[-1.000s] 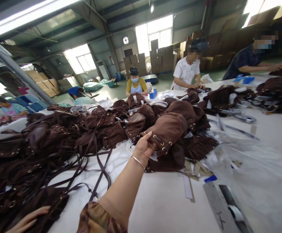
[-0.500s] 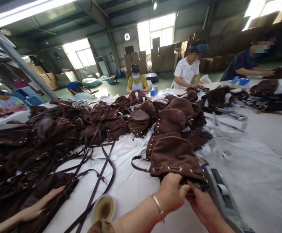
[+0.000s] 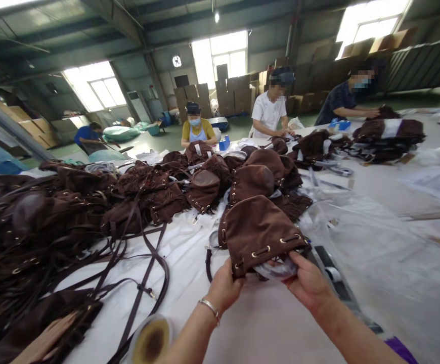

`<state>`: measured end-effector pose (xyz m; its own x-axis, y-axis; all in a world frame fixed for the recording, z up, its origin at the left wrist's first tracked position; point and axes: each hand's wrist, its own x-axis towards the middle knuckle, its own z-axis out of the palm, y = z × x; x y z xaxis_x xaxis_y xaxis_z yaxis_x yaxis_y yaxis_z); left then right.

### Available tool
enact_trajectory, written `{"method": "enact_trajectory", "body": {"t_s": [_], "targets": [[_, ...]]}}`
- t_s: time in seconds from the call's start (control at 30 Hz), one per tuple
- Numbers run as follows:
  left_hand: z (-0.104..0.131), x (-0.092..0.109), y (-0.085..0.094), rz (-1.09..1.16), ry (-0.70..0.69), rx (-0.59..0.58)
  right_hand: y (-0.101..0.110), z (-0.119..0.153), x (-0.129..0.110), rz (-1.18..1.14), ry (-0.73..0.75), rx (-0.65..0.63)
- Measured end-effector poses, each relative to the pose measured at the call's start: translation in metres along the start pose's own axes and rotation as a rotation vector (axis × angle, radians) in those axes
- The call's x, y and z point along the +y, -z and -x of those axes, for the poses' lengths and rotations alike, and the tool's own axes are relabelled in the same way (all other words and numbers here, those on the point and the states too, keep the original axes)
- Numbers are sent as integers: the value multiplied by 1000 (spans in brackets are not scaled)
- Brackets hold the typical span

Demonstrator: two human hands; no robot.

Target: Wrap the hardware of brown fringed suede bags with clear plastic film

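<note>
A dark brown drawstring bag (image 3: 261,230) with brass eyelets lies in front of me, its mouth facing me. My left hand (image 3: 225,287) grips the left edge of the mouth, fingers tucked beneath the fabric. My right hand (image 3: 307,278) is closed on the right edge, thumb on top. Clear plastic (image 3: 276,269) shows inside the parted mouth between the hands. A thin dark strap (image 3: 208,265) hangs at the bag's left side. Behind it, more brown bags (image 3: 252,181) are stacked.
A large heap of brown bags and straps (image 3: 64,202) covers the left side. A tape roll (image 3: 150,339) stands near the front, a tape dispenser (image 3: 336,278) right of the bag. Another person's hand (image 3: 49,338) rests on a bag at lower left. Plastic sheeting (image 3: 375,253) spreads right. Several co-workers sit across.
My hands have moved apart, from together at the middle of the bag's mouth to its two edges. The mouth is now parted, with clear plastic visible. The whole view has shifted right.
</note>
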<state>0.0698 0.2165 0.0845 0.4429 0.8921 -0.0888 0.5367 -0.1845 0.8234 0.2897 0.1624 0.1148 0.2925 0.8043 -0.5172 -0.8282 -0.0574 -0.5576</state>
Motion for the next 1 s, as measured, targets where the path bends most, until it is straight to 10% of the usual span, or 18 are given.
{"method": "enact_trajectory", "body": {"t_s": [0.23,0.63,0.83,1.0], "targets": [[26,52,45,147,-48,351,40,31,-1,263,-211,-70],[65,33,38,402,-135,472,81,92,53,382,-59,-256],[86,97,59,-98,-547,712,92,124,96,679,101,-178],[92,147,71,-569,-769,466,118,134,116,835,167,-219]]}}
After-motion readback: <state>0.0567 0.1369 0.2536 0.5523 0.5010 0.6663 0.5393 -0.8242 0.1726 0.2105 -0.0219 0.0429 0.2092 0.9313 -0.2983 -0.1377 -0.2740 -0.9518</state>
